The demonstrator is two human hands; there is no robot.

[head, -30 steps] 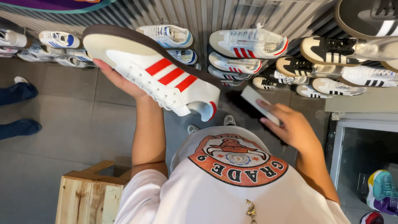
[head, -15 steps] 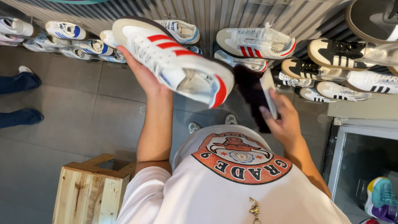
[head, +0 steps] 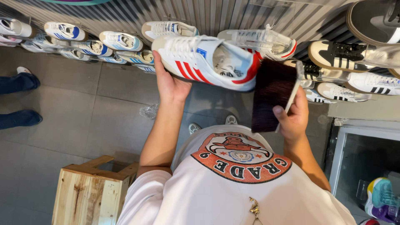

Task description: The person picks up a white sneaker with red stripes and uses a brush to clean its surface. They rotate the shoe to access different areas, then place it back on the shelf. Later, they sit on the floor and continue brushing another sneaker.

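Note:
My left hand (head: pixel 170 85) holds a white sneaker (head: pixel 206 61) with red side stripes and a red heel tab, gripping it from underneath. The shoe lies on its side with the opening facing me and the toe pointing left. My right hand (head: pixel 293 118) grips a brush (head: pixel 273 95) with long dark bristles and a pale flat back. The bristles point left and sit right beside the sneaker's heel.
Rows of sneakers (head: pixel 333 54) line a ribbed grey wall (head: pixel 216 16) ahead. A pale wooden stool (head: pixel 89 193) stands at lower left. Another person's dark trouser legs and shoes (head: pixel 18 98) are at far left on the grey tiled floor. A glass case (head: pixel 366 162) stands at right.
My left hand has rotated the sneaker from sole-up to opening-toward-me and shifted it right. My right hand turned the brush so its bristles face the shoe's heel.

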